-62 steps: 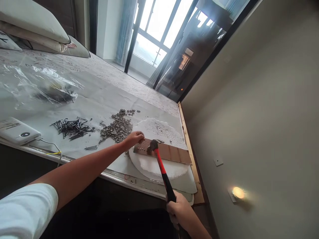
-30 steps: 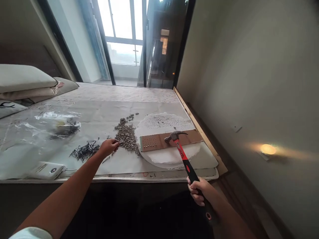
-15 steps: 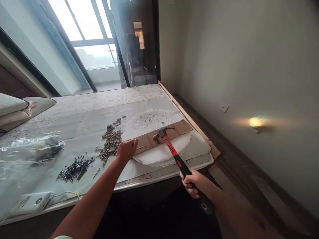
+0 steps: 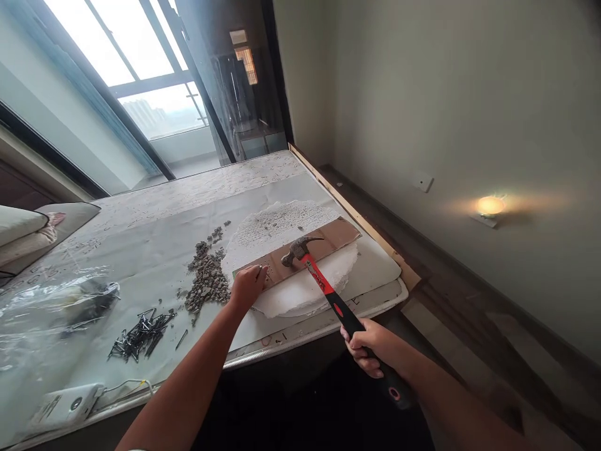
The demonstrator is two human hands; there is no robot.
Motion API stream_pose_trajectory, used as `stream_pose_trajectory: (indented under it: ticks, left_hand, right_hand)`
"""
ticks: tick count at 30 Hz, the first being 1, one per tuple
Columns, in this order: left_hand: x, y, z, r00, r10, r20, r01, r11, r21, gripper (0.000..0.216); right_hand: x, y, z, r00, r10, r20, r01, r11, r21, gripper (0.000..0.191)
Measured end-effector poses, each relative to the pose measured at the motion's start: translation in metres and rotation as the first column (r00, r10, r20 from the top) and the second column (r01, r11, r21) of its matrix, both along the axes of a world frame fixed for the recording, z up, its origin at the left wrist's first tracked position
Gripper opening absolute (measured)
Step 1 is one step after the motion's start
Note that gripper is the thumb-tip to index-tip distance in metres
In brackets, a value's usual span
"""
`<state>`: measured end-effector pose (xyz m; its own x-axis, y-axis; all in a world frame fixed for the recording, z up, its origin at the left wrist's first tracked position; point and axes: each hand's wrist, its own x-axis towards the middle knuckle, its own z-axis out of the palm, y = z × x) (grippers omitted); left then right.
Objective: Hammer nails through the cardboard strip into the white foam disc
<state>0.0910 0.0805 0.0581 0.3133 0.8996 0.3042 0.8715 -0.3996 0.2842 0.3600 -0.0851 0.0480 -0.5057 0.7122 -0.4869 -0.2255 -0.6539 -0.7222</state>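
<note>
A claw hammer (image 4: 320, 275) with a red and black handle is gripped near the lower end by my right hand (image 4: 369, 347). Its metal head hangs over a brown cardboard strip (image 4: 335, 238), which lies across a white, rough-edged slab (image 4: 323, 285). My left hand (image 4: 246, 288) is closed at the strip's left end, pinching what looks like a nail (image 4: 259, 270); only a small dark bit shows at the fingers. Small marks dot the cardboard beside those fingers. Left of this hand lies a heap of grey gravel (image 4: 206, 275).
A pile of dark nails (image 4: 141, 335) and a single nail (image 4: 181, 339) lie on the grey sheet. Clear plastic wrapping (image 4: 70, 307) and a white power bank (image 4: 68, 404) with a cable sit at left. A wooden edge (image 4: 347, 200) borders the right side; a lamp (image 4: 491, 205) glows on the wall.
My left hand has shifted right along the cardboard, covering more of the marked area. The hammer stays in my right hand, its head still over the strip. The camera view has tilted slightly.
</note>
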Motion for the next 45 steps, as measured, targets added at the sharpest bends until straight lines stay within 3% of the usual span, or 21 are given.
stream_pose_trajectory:
  ticks: [24,38,45]
  left_hand:
    - [-0.002,0.002,-0.006,0.999,-0.031,0.018,0.031,0.999,-0.009,0.038]
    - [-0.002,-0.004,-0.014,0.984,-0.023,-0.177,0.017,0.999,-0.035,0.043]
    - [0.004,-0.01,-0.013,0.957,-0.011,-0.289,-0.012,0.997,-0.076,0.042]
  right_hand:
    - [-0.002,0.002,0.002,0.999,0.016,0.051,-0.015,0.999,-0.028,0.022]
    - [0.004,-0.004,-0.007,0.99,0.048,0.132,-0.044,0.999,-0.032,0.02]
    - [-0.004,-0.005,0.014,0.972,0.037,0.233,-0.035,0.999,-0.01,0.023]
